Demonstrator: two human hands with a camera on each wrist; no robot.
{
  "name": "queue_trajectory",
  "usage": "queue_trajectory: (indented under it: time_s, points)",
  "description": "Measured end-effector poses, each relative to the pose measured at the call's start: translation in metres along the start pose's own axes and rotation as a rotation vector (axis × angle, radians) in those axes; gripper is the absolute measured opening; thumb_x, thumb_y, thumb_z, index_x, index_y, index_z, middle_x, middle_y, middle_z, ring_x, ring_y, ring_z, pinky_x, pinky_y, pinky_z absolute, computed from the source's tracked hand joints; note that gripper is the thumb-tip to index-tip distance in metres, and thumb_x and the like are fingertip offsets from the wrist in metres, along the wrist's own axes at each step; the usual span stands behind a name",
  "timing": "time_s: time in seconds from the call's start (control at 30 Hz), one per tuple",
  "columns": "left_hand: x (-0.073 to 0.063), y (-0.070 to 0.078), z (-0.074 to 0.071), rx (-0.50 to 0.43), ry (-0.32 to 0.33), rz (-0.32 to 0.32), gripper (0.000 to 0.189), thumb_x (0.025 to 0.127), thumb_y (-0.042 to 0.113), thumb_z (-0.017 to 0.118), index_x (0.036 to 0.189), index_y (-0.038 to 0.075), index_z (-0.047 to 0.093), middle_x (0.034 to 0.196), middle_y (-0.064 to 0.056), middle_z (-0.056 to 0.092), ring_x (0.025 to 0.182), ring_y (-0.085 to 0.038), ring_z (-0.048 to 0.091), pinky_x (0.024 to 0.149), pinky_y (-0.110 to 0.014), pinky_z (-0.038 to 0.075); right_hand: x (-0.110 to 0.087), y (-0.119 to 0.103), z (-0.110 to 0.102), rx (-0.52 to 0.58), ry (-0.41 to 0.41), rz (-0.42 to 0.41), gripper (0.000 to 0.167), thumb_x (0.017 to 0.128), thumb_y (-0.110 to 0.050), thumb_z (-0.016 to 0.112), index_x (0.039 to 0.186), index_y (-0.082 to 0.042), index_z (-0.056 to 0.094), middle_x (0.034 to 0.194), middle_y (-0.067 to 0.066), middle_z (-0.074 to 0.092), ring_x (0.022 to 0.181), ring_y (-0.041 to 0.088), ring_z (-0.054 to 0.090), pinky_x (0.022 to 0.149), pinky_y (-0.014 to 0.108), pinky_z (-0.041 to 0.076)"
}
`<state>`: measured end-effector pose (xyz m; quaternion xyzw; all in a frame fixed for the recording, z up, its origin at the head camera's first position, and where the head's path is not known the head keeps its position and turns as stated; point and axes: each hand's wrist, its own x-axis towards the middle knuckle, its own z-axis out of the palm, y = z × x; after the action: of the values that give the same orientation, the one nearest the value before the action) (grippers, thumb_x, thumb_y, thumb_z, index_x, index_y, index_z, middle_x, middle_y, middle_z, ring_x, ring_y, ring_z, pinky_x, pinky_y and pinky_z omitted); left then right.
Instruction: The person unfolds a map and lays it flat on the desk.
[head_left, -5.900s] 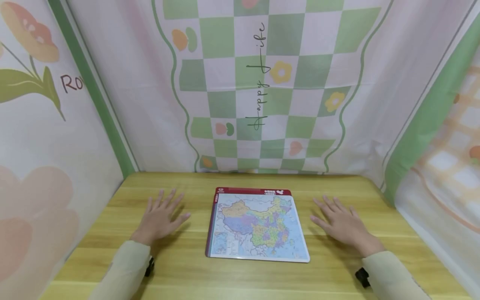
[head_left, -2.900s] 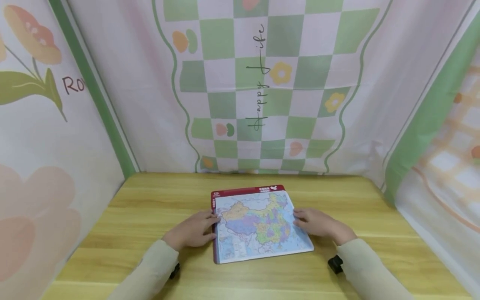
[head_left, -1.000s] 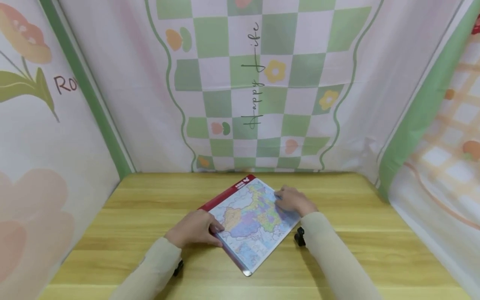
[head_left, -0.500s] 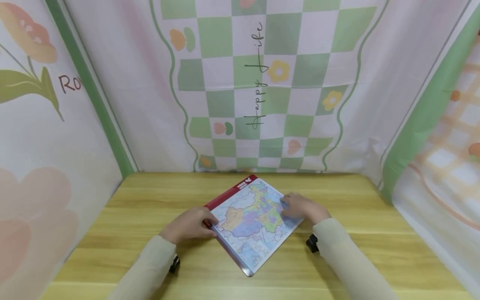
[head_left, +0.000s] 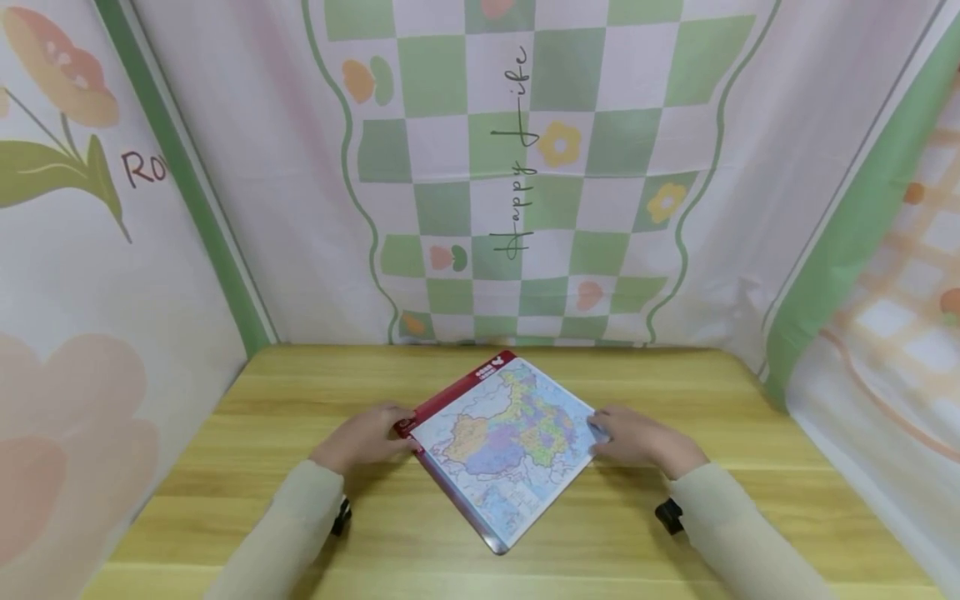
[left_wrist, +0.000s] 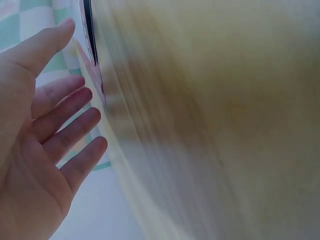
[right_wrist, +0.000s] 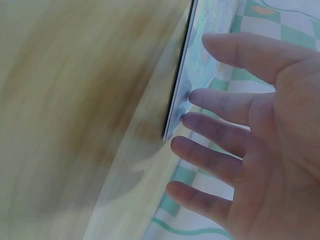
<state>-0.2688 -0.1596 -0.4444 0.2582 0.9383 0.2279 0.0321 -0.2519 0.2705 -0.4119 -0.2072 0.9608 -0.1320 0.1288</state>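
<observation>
A thin square map board [head_left: 498, 446] lies on the table, turned so that one corner points toward me. It carries a coloured map of China and a red band along its upper-left edge. My left hand [head_left: 367, 437] is at the board's left corner, fingertips right at the red edge. At the right corner, my right hand [head_left: 641, 437] has its fingertips over the board's border. The left wrist view shows the left hand [left_wrist: 40, 165] with fingers extended beside the board's dark edge. Spread, loosely straight fingers of the right hand [right_wrist: 270, 140] reach the map side in the right wrist view.
The wood-grain table [head_left: 300, 400] extends around the board. A green-and-white checked curtain [head_left: 510, 167] hangs behind its far edge, and printed cloth panels stand at left and right. Black straps with small devices [head_left: 670, 517] sit at both wrists.
From flat on the table with hands apart, the board was turned counterclockwise between both hands. In the last half second it stayed nearly still while the hands shifted outward to its side corners.
</observation>
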Motion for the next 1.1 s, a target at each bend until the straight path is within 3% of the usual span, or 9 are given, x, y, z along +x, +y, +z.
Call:
queue_trajectory:
  time_s: [0.33,0.67,0.8,1.1]
  points:
    - [0.005,-0.01,0.003,0.001,-0.01,0.061,0.047,0.1,0.025,0.064,0.139,0.0,0.057,0.135,-0.018,0.06,0.125,-0.036,0.054,0.106,-0.053,0.043,-0.019,0.003,-0.001,0.028,0.004,-0.013,0.057,0.096,-0.024,0.067,0.136,0.014,0.051,0.139,0.034,0.048,0.128,0.053,0.043,0.104,0.063,0.039]
    - [0.009,-0.014,0.006,0.014,-0.021,0.134,0.046,0.102,0.02,0.06,0.141,-0.005,0.053,0.138,-0.022,0.057,0.128,-0.039,0.053,0.106,-0.054,0.043,-0.025,0.004,0.003,0.04,0.007,-0.033,0.056,0.097,-0.026,0.066,0.135,0.014,0.052,0.139,0.037,0.045,0.128,0.056,0.041,0.105,0.066,0.036]
    - [0.008,-0.011,0.006,0.042,-0.024,0.123,0.045,0.102,0.02,0.06,0.139,-0.006,0.054,0.137,-0.022,0.058,0.127,-0.039,0.054,0.106,-0.054,0.043,-0.025,0.004,0.005,0.048,0.006,-0.031,0.058,0.098,-0.027,0.066,0.136,0.014,0.051,0.141,0.038,0.044,0.129,0.056,0.04,0.105,0.066,0.036]
    - [0.006,0.016,0.003,0.12,-0.053,-0.009,0.047,0.101,0.023,0.062,0.138,-0.005,0.057,0.138,-0.021,0.058,0.129,-0.038,0.053,0.108,-0.052,0.042,-0.02,0.003,0.004,0.07,-0.017,-0.016,0.059,0.1,-0.033,0.062,0.135,0.013,0.053,0.139,0.036,0.047,0.128,0.054,0.043,0.104,0.065,0.038]
